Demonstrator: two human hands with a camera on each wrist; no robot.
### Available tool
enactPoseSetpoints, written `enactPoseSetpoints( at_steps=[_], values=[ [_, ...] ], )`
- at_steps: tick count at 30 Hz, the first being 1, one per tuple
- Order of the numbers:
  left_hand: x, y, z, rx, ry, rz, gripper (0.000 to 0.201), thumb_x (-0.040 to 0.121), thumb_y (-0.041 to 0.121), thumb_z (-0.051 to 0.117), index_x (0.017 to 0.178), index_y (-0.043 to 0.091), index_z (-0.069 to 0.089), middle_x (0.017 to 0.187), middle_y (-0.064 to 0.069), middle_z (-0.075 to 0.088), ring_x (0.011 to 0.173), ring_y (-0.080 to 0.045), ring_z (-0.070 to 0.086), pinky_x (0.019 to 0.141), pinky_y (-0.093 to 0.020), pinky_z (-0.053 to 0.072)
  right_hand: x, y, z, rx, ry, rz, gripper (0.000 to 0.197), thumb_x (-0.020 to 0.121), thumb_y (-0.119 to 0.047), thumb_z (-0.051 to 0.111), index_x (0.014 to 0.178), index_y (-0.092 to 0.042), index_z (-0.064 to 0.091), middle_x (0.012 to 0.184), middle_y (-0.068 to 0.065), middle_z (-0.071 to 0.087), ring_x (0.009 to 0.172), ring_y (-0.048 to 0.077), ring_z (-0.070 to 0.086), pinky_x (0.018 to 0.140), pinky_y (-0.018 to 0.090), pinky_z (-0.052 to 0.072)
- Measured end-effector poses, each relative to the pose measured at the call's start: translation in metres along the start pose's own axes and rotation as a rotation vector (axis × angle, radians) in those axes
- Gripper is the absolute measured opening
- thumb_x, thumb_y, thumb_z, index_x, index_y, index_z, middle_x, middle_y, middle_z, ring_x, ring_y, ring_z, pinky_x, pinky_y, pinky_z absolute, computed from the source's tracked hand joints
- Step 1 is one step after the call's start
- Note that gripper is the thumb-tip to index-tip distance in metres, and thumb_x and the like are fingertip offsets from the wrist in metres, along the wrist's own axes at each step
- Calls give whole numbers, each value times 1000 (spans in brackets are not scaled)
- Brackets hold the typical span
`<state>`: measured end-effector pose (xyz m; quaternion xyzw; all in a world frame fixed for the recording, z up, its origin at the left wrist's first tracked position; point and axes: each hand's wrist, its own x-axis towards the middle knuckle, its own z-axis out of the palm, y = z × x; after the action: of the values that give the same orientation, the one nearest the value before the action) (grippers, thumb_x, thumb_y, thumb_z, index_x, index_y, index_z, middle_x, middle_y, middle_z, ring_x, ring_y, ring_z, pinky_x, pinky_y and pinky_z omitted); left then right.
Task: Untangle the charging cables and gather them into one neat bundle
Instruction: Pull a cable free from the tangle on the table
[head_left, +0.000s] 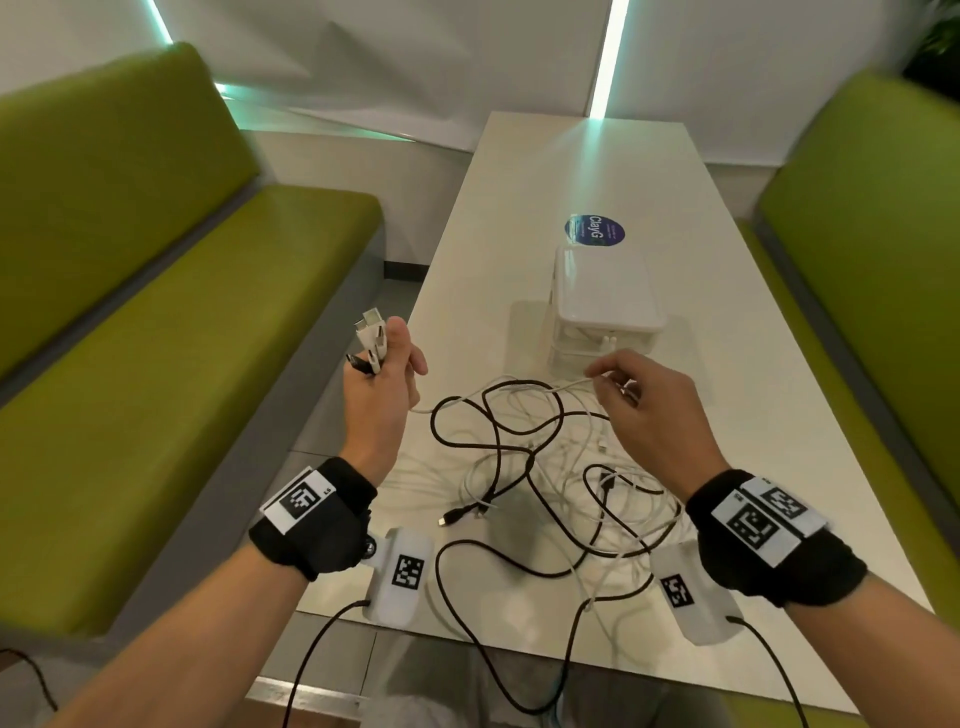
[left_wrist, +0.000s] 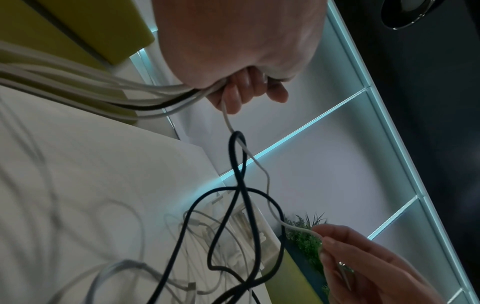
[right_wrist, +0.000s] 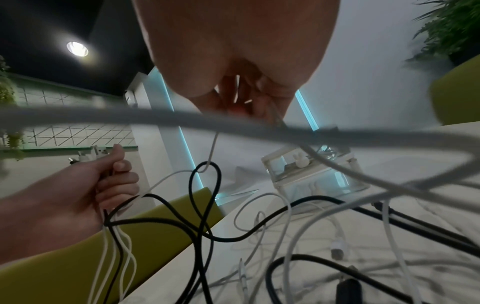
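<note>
A tangle of white and black charging cables (head_left: 545, 467) lies on the white table (head_left: 587, 171). My left hand (head_left: 384, 374) is raised over the table's left edge and grips a bunch of cable ends (head_left: 370, 340), plugs sticking up; the strands (left_wrist: 103, 90) trail from its fist. My right hand (head_left: 644, 400) hovers above the pile and pinches one thin white cable (head_left: 561, 385) between thumb and fingers. That white cable (left_wrist: 262, 170) runs from hand to hand and passes through a loop of black cable (left_wrist: 239, 162), also seen as the black loop (right_wrist: 205, 185).
A white lidded plastic box (head_left: 605, 301) stands just beyond the pile, with a round blue sticker (head_left: 595, 229) behind it. Green benches (head_left: 171, 322) flank the table on both sides. Black wrist-camera leads (head_left: 467, 623) hang off the near edge.
</note>
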<state>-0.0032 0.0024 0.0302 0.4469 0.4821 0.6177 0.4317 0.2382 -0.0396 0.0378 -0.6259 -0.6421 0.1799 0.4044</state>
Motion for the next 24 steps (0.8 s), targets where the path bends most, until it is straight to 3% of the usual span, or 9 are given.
enactPoseSetpoints(
  at_steps=[3, 6, 10, 14, 19, 22, 24],
  values=[
    [-2, 0, 0, -13, -12, -10, 53, 98, 43, 45, 49, 24, 52, 48, 4, 28, 42, -7, 21, 46, -26, 19, -1, -2, -1, -50, -53, 28, 14, 88, -14, 61, 84, -26, 68, 75, -11, 63, 64, 5, 55, 61, 18, 42],
    [-5, 2, 2, -46, -35, -28, 51, 96, 45, 46, 52, 20, 50, 47, 5, 27, 44, -9, 19, 49, -33, 16, -3, -5, 2, -188, -203, 7, 9, 87, -20, 62, 84, -28, 65, 86, -15, 60, 77, 7, 59, 65, 15, 38],
    [-10, 1, 6, -57, -67, -30, 41, 91, 48, 46, 62, 19, 49, 52, 6, 44, 44, -8, 28, 47, -28, 26, -9, -14, 11, -246, -117, -109, 9, 91, -26, 59, 98, -23, 65, 96, -11, 57, 92, 8, 53, 76, 21, 36],
    [-11, -4, 4, -46, -91, -30, 42, 98, 40, 43, 68, 12, 48, 55, 7, 49, 45, -7, 34, 48, -27, 39, -11, -31, 17, -89, -71, -128, 12, 95, -26, 55, 94, -22, 66, 92, -11, 63, 85, 6, 57, 77, 27, 48],
    [-15, -8, 3, -31, -119, -50, 45, 94, 47, 44, 65, 14, 50, 55, 7, 48, 43, -7, 36, 50, -30, 39, -12, -47, 19, 36, -29, -116, 10, 94, -16, 58, 92, -21, 67, 81, -10, 68, 77, 7, 64, 71, 23, 51],
    [-17, -8, 5, -63, -108, -55, 46, 91, 49, 45, 69, 9, 47, 53, 8, 47, 44, -7, 34, 48, -26, 38, -15, -54, 29, 15, -185, -124, 8, 93, -20, 59, 96, -23, 67, 74, -6, 68, 67, 9, 63, 65, 25, 50],
    [-18, -8, 6, -93, -94, -67, 46, 90, 49, 46, 71, 7, 46, 53, 9, 47, 42, -7, 35, 49, -28, 38, -20, -56, 44, -168, -364, -123, 19, 92, -34, 62, 107, -23, 66, 90, -7, 68, 78, 8, 61, 74, 26, 49]
  ],
)
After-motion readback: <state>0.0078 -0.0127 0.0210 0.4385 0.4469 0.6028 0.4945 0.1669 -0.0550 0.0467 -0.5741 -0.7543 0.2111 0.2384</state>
